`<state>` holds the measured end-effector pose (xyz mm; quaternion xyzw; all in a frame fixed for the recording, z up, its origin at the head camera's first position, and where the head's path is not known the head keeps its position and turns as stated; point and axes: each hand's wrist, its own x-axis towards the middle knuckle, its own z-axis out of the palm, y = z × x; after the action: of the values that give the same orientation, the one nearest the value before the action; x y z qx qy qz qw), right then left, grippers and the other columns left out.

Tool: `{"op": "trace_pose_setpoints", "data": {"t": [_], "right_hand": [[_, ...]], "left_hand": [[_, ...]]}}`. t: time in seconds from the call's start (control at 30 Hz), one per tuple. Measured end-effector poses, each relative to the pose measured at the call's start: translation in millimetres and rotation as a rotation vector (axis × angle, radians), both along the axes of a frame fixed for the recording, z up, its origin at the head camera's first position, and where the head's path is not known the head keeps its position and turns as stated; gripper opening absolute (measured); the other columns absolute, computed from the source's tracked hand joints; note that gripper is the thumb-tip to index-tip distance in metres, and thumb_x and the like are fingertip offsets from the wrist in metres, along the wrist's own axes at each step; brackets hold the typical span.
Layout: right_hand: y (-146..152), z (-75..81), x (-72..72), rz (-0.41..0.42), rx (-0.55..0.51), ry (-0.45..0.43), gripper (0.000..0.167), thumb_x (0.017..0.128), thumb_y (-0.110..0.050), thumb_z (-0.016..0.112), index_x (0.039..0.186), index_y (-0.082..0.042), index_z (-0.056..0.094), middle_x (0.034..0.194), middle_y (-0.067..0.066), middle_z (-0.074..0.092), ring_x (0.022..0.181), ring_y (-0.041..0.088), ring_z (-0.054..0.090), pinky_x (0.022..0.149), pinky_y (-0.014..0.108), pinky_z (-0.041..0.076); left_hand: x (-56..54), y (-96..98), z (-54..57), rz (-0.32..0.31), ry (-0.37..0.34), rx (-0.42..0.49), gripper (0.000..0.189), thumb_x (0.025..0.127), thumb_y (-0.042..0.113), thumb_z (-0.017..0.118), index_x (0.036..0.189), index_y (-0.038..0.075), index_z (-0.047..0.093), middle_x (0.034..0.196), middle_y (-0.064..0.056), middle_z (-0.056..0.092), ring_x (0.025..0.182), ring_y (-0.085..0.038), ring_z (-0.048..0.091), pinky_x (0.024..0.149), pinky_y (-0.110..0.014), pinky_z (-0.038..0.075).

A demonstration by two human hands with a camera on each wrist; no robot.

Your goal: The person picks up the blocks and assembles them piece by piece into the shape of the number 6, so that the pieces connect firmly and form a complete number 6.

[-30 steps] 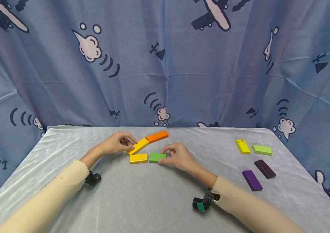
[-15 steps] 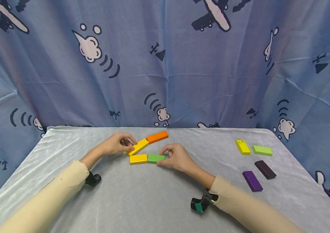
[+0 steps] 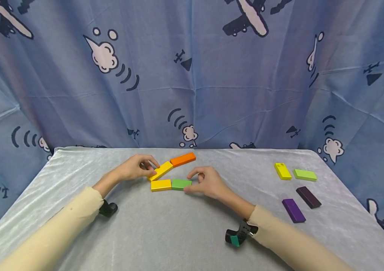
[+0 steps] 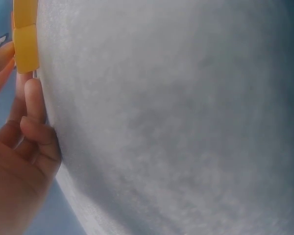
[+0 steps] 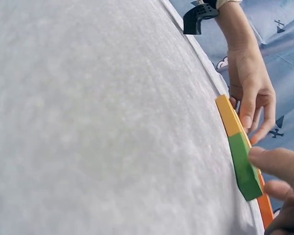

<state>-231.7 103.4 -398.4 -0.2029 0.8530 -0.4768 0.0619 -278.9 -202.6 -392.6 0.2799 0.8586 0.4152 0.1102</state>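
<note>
My left hand (image 3: 137, 166) pinches a yellow block (image 3: 162, 170) that lies slanted on the cloth, its far end meeting an orange block (image 3: 183, 159). In front of it lies a second yellow block (image 3: 160, 185), end to end with a green block (image 3: 181, 184). My right hand (image 3: 208, 183) is at the green block's right end, thumb at the front and index finger behind, loosely around it. The right wrist view shows the thumb over part of the green block (image 5: 245, 169); my left hand (image 5: 252, 81) is beyond. In the left wrist view, fingers partly hide the yellow pieces (image 4: 27, 49).
On the right of the cloth-covered table (image 3: 164, 233) lie a bright yellow block (image 3: 282, 171), a light green block (image 3: 305, 174), a dark brown block (image 3: 308, 197) and a purple block (image 3: 293, 210). A blue patterned curtain (image 3: 192, 105) hangs behind the table.
The green block slid left until it met the front yellow block, then stayed put. My right hand has since shifted slightly right along it. The left hand held still.
</note>
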Motion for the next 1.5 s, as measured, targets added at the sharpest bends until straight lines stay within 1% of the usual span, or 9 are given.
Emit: {"op": "trace_pose_setpoints", "data": {"t": [0.23, 0.4, 0.6, 0.77, 0.87, 1.03, 1.17, 1.3, 1.5], "right_hand": [[17, 3.7, -0.1, 0.014, -0.06, 0.03, 0.027, 0.081, -0.015, 0.088, 0.101, -0.002, 0.077, 0.054, -0.004, 0.03, 0.049, 0.012, 0.025, 0.047, 0.024, 0.024], [33, 8.0, 2.1, 0.015, -0.083, 0.011, 0.023, 0.086, -0.018, 0.084, 0.101, -0.002, 0.077, 0.054, -0.004, 0.027, 0.049, 0.013, 0.023, 0.047, 0.025, 0.024], [61, 13.2, 5.2, 0.006, -0.08, 0.011, 0.022, 0.089, -0.023, 0.082, 0.101, -0.005, 0.077, 0.056, -0.002, 0.027, 0.05, 0.013, 0.022, 0.048, 0.025, 0.026], [87, 19.1, 9.1, 0.021, -0.092, 0.013, 0.023, 0.091, -0.021, 0.08, 0.102, -0.002, 0.076, 0.057, 0.0, 0.025, 0.049, 0.012, 0.021, 0.048, 0.026, 0.025], [101, 22.8, 12.8, 0.01, -0.098, 0.011, 0.022, 0.091, -0.021, 0.08, 0.103, -0.002, 0.076, 0.057, -0.001, 0.025, 0.05, 0.012, 0.022, 0.047, 0.026, 0.025], [123, 25.8, 18.0, -0.009, -0.081, 0.04, 0.019, 0.091, -0.02, 0.08, 0.102, -0.005, 0.077, 0.058, -0.002, 0.025, 0.052, 0.012, 0.022, 0.047, 0.028, 0.025], [141, 27.0, 21.6, -0.014, -0.051, 0.047, 0.019, 0.091, -0.02, 0.079, 0.103, -0.005, 0.076, 0.058, -0.001, 0.026, 0.051, 0.012, 0.022, 0.046, 0.03, 0.027], [157, 29.1, 27.1, -0.008, -0.038, 0.056, 0.02, 0.092, -0.016, 0.078, 0.105, -0.001, 0.075, 0.058, 0.0, 0.026, 0.049, 0.012, 0.022, 0.046, 0.031, 0.028], [178, 31.2, 38.5, -0.078, 0.001, 0.042, 0.025, 0.092, -0.019, 0.079, 0.106, 0.0, 0.073, 0.061, -0.004, 0.027, 0.052, 0.01, 0.025, 0.048, 0.032, 0.032]], "left_hand": [[0.5, 0.3, 0.8, -0.005, -0.002, 0.002, 0.02, 0.094, 0.005, 0.073, 0.114, 0.001, 0.071, 0.094, -0.006, 0.071, 0.086, -0.022, 0.066, 0.077, -0.036, 0.054], [1.6, 0.5, 1.6, -0.006, 0.001, 0.005, 0.02, 0.094, 0.004, 0.073, 0.114, 0.001, 0.071, 0.094, -0.006, 0.071, 0.087, -0.022, 0.066, 0.078, -0.036, 0.054], [3.1, 1.0, 1.7, -0.011, 0.009, -0.004, 0.021, 0.094, 0.004, 0.073, 0.114, 0.001, 0.071, 0.095, -0.006, 0.071, 0.086, -0.022, 0.066, 0.078, -0.036, 0.054], [3.5, 1.4, 1.5, 0.001, 0.009, -0.012, 0.021, 0.093, 0.004, 0.074, 0.114, 0.001, 0.071, 0.093, -0.005, 0.071, 0.085, -0.021, 0.065, 0.076, -0.036, 0.053], [3.0, 1.6, 1.2, 0.001, 0.01, -0.01, 0.021, 0.093, 0.004, 0.074, 0.114, 0.001, 0.071, 0.093, -0.006, 0.071, 0.085, -0.022, 0.065, 0.076, -0.036, 0.054], [2.8, 1.9, 1.3, -0.003, 0.011, -0.009, 0.021, 0.093, 0.003, 0.074, 0.114, 0.001, 0.071, 0.094, -0.006, 0.071, 0.084, -0.022, 0.065, 0.075, -0.036, 0.053], [3.2, 1.6, 1.2, -0.007, 0.009, -0.01, 0.021, 0.093, 0.003, 0.074, 0.114, 0.001, 0.071, 0.093, -0.007, 0.071, 0.083, -0.023, 0.064, 0.074, -0.035, 0.053], [3.2, 1.4, 1.0, -0.009, 0.012, -0.01, 0.02, 0.093, 0.003, 0.074, 0.113, 0.001, 0.071, 0.092, -0.007, 0.071, 0.083, -0.022, 0.064, 0.073, -0.034, 0.053], [2.4, 1.4, 1.6, -0.012, 0.011, -0.006, 0.021, 0.093, 0.003, 0.073, 0.114, 0.0, 0.071, 0.093, -0.007, 0.071, 0.082, -0.023, 0.064, 0.073, -0.034, 0.053]]}}
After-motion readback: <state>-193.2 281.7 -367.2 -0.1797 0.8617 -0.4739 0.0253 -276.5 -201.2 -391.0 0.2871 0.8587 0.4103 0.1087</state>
